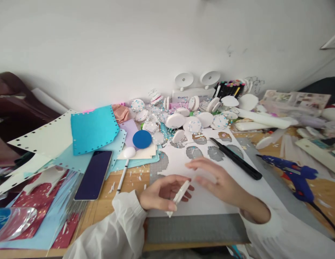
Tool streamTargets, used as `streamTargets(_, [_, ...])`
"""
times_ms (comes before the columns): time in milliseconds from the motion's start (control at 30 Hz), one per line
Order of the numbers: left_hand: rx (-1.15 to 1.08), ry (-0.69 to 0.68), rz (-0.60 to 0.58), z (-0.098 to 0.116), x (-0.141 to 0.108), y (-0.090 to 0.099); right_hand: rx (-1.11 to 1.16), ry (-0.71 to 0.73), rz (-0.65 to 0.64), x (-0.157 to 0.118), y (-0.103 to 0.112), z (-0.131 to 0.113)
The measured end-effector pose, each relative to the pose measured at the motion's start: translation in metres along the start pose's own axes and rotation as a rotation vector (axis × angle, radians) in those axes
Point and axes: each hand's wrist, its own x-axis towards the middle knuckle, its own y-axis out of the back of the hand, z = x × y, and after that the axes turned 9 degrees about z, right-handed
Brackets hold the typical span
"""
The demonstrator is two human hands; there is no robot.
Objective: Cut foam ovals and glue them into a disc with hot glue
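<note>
My left hand grips a flat white foam piece, seen nearly edge-on with a rough, uneven rim. My thumb and fingers pinch it from either side. Just to its right is my right hand, fingers stretched out and somewhat blurred, apparently holding nothing. Under both hands lies a large white foam sheet with several ragged round holes cut in it. A black utility knife rests on the sheet's right side. The sheet lies on a grey cutting mat.
White discs, some with coloured dots, pile up at the back. A blue glue gun with a cord lies right. Left are a phone, a white pen, a blue disc and coloured sheets. A wall rises behind.
</note>
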Motion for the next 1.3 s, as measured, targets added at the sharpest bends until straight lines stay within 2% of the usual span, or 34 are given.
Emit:
streamTargets(133, [0.018,-0.109,0.016,0.002,-0.001,-0.002,-0.509,-0.075,0.335,-0.017,0.040,0.047])
streamTargets(200, [0.012,-0.155,0.018,0.001,-0.001,-0.002,-0.740,-0.076,0.382,-0.029,0.059,0.073])
streamTargets(267, [0.021,-0.177,0.013,0.000,-0.001,-0.002,-0.873,-0.093,0.373,-0.042,0.071,0.092])
streamTargets(367, [0.061,-0.210,0.016,-0.001,0.000,-0.001,-0.905,-0.122,0.340,-0.053,0.079,0.106])
streamTargets(500, [0.082,-0.187,0.052,0.000,0.000,-0.001,-0.889,-0.159,0.303,-0.054,0.082,0.110])
streamTargets(700, [-0.061,-0.124,0.119,0.005,0.000,-0.006,-0.842,-0.219,0.322,-0.054,0.095,0.096])
streamTargets(767, [-0.082,-0.115,0.144,0.006,0.000,-0.008,-0.784,-0.264,0.360,-0.055,0.099,0.082])
streamTargets(867, [-0.069,-0.127,0.175,0.005,0.000,-0.008,-0.481,-0.466,0.431,-0.057,0.097,0.056])
streamTargets(933, [-0.026,-0.148,0.192,0.003,0.001,-0.006,-0.208,-0.620,0.402,-0.055,0.090,0.040])
streamTargets(1133, [0.239,-0.297,0.265,-0.004,0.002,0.005,0.462,-0.801,0.324,-0.025,0.058,0.008])
streamTargets(1233, [0.377,-0.365,0.332,-0.007,0.001,0.008,0.581,-0.772,0.163,-0.005,0.041,0.003])
streamTargets(1300, [0.450,-0.356,0.383,-0.009,-0.001,0.008,0.521,-0.678,0.132,0.004,0.030,0.005])
